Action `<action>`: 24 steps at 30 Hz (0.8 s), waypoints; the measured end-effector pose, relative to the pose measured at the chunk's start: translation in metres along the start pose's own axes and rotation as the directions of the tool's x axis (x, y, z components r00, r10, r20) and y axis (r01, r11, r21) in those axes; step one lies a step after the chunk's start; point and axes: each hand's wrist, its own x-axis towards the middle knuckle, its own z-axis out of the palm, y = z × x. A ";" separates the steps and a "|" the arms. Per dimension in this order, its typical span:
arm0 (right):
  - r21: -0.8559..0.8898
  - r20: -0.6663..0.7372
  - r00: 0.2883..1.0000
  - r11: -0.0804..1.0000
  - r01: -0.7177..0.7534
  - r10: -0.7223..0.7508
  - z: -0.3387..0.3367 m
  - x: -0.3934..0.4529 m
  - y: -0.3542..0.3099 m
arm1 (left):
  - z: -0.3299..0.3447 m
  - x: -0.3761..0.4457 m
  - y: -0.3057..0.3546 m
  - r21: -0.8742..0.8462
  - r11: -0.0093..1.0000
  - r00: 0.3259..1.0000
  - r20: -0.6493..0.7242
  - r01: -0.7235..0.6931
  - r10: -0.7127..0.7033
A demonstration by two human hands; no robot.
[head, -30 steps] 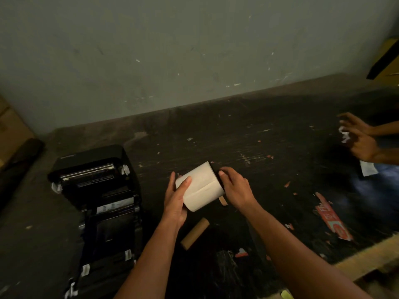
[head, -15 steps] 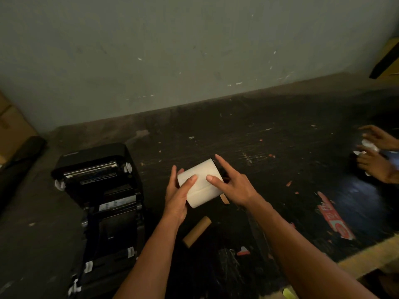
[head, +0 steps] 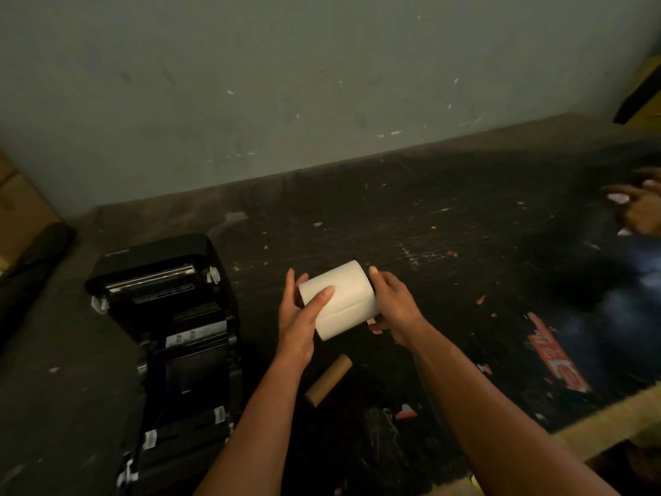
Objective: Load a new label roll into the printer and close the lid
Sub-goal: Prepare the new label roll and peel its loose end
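**Label roll held between both hands, printer open**

At frame centre, the white label roll [head: 339, 298] sits above the worktop [head: 447, 245]. The left hand [head: 300, 316] grips one end, thumb across the paper; the right hand [head: 393, 309] cups the other, fingers curled behind. At lower left, the printer [head: 171, 316] stands lid-up, its bay too dark to read.

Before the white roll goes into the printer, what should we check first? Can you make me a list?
1. Printer lid open: ok.
2. Label roll held at both ends by left hand and right hand: ok.
3. Old cardboard core out, lying on the table: ok.
4. Roll bay free of scraps: cannot tell, too dark.
5. Loose label end facing the right way: cannot tell.
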 end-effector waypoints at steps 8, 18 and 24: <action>-0.113 0.109 0.989 0.987 0.112 -0.100 -0.005 -0.005 0.000 | -0.004 -0.001 -0.001 0.031 1.000 1.000 0.019 -0.001 0.001; -0.096 0.159 0.984 0.991 0.092 -0.076 -0.005 -0.008 0.000 | -0.004 -0.002 0.000 0.110 0.994 0.996 0.092 -0.029 0.019; -0.047 0.157 0.973 0.983 0.180 -0.170 -0.005 -0.010 0.005 | -0.004 -0.003 -0.004 0.142 0.989 0.993 0.113 -0.038 0.022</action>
